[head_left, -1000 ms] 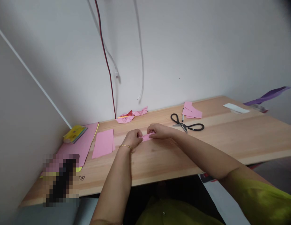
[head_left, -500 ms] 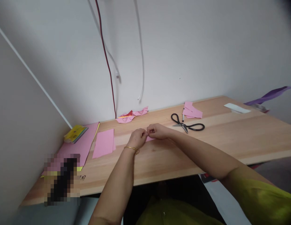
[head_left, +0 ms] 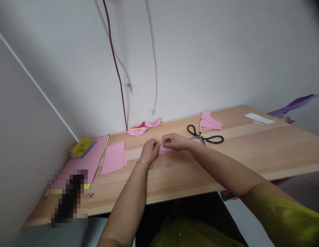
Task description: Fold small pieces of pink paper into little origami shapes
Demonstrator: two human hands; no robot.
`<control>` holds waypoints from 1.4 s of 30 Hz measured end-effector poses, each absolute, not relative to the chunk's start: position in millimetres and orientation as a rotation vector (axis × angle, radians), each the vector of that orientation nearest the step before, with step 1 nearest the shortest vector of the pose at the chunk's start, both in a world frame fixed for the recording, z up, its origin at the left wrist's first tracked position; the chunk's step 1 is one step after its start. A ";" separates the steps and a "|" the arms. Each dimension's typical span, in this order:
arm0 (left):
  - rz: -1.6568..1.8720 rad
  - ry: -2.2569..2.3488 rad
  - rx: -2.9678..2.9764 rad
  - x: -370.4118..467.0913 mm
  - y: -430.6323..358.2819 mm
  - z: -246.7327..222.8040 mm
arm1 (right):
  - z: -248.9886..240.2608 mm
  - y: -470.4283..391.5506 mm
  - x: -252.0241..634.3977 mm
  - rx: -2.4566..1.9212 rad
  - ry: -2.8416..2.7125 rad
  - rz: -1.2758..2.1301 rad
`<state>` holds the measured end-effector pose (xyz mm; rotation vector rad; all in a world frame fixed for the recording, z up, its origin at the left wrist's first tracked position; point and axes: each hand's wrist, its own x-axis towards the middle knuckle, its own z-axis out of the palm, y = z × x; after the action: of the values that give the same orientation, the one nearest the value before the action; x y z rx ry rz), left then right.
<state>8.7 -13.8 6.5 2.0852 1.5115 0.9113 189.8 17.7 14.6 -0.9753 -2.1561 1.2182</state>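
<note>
A small pink paper piece lies on the wooden table between my hands, partly hidden by them. My left hand, with a gold bracelet at the wrist, has its fingers curled at the paper's left end. Curled as well, my right hand is over the paper's right part, a small gap from the left hand. Whether either one pinches the paper is too small to make out. Black-handled scissors lie spread just right of my right hand.
Pink sheets and a larger pink stack with a yellow packet lie left. Folded pink pieces sit near the wall. Pink scraps, a pen and a white strip are right.
My hands, which met at the fingertips, have parted slightly and risen a little. More of the pink paper shows between them.
</note>
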 end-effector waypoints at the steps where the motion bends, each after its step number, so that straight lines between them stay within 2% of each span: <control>1: 1.036 1.546 1.989 8.6 -12.1 5.5 | 14.2 18.2 189.4 -0.986 -2.088 1.219; 4: 1.345 1.477 1.501 8.1 -6.7 3.2 | 13.1 19.9 187.3 -0.986 -1.869 1.210; 6: 1.419 1.302 1.108 7.2 -4.6 3.3 | 13.7 20.9 186.1 -0.967 -1.767 1.194; 12: 1.014 0.924 0.553 5.9 -11.3 11.2 | 22.2 20.6 188.2 -0.798 -1.885 0.940; 15: 0.948 0.807 0.576 8.5 -15.8 13.5 | 22.9 21.8 190.0 -0.683 -2.040 0.801; 20: 1.044 0.784 0.772 10.2 -14.1 9.8 | 18.6 24.0 188.9 -0.726 -2.077 0.636; 25: 1.297 0.957 0.830 10.6 -8.8 3.1 | 17.3 22.0 186.7 -0.917 -1.860 0.876; 30: 1.363 0.984 0.928 15.0 -8.8 -0.8 | 16.6 17.8 183.9 -0.970 -2.016 1.047; 37: 1.200 1.033 1.008 21.5 -13.0 -4.5 | 15.3 19.2 183.9 -0.958 -2.202 0.697; 42: 1.222 1.165 1.075 20.4 -9.6 -10.1 | 16.4 19.1 181.6 -0.941 -2.279 0.562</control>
<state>20.4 -9.6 -10.1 1.0752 1.1650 1.2225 181.6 19.1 16.4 -0.9410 -2.2786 0.5619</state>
